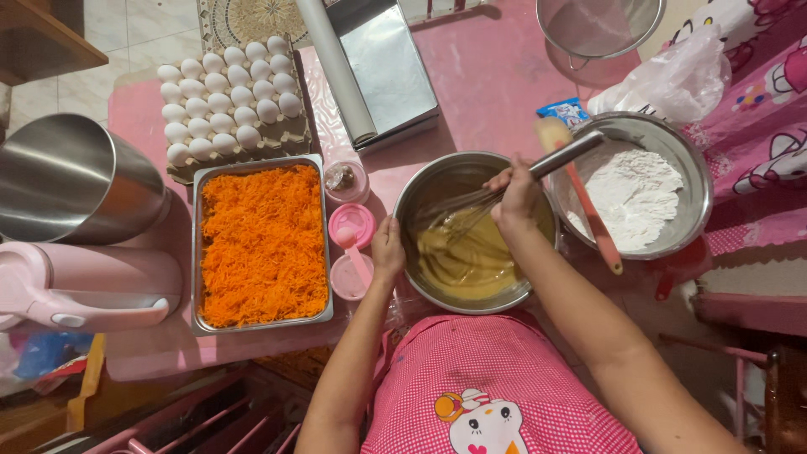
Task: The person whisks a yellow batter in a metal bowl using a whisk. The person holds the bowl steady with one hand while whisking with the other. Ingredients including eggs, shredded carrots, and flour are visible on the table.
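A steel mixing bowl (420, 189) of smooth tan batter (471, 265) sits tilted at the table's near edge. My left hand (387, 248) grips its left rim. My right hand (514, 195) holds a metal whisk (471, 206) by its handle, the wires dipped in the batter. To the right stands a second steel bowl (693, 168) of white flour (630, 193), with a pink spatula (588, 206) lying across its rim.
A steel tray of grated carrot (262, 244) lies left of the bowl. Behind it are an egg carton (229, 97), small pink cups (351, 225), a foil roll (336, 71), a sieve (598, 25) and a plastic bag (681, 76). A stand mixer (76, 244) is far left.
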